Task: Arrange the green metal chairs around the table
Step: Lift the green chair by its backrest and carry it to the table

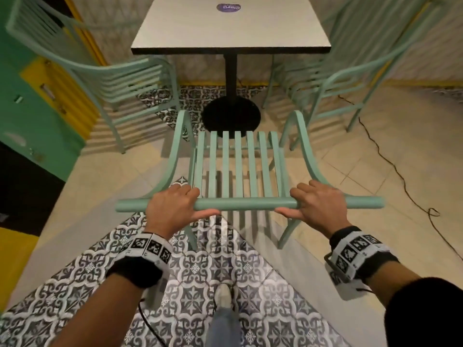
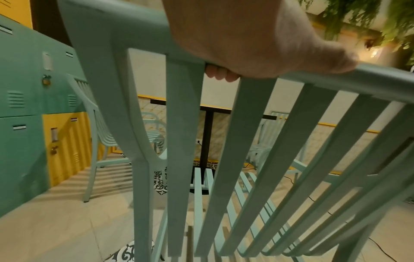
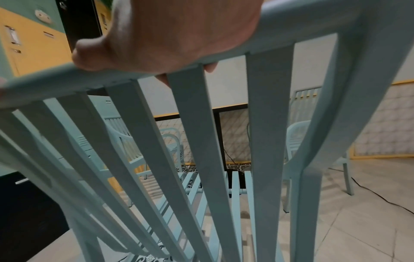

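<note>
**Both hands on the middle chair, facing the counter**

The counter stands at twelve o'clock on its black post, a purple sticker near its far end. A green chair sits at ten o'clock beside it, another chair at two o'clock. The middle chair stands at six o'clock of the counter, its seat pointing toward the post, apart from the counter's edge. The left hand is wrapped round its top rail; the right hand grasps the same rail. A black cable trails over the floor at three o'clock.
</note>
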### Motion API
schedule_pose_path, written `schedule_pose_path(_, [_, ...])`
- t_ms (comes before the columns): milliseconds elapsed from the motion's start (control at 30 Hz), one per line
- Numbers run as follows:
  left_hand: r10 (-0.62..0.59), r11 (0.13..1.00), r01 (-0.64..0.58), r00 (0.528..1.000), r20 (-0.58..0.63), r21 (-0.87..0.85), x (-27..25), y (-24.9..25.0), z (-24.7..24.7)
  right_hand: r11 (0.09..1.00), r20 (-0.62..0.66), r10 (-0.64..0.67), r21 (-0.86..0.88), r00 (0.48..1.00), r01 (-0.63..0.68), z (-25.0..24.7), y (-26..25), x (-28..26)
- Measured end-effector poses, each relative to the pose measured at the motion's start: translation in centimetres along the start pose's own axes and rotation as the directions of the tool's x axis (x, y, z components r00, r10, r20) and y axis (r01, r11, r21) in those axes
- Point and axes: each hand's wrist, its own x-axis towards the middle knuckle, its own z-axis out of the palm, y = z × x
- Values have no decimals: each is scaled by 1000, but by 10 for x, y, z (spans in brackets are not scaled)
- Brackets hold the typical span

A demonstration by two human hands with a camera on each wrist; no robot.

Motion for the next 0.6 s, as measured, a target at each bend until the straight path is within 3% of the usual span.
schedule_pose_path(466, [19, 1000, -19, 1000, 9, 0, 196, -102, 17, 1000, -26, 29, -10, 999, -30, 68, 67, 196])
schedule_pose_path(600, [30, 999, -29, 999, 40, -36, 233, -121, 23, 1000, 25, 26, 12, 999, -26, 84, 83, 234])
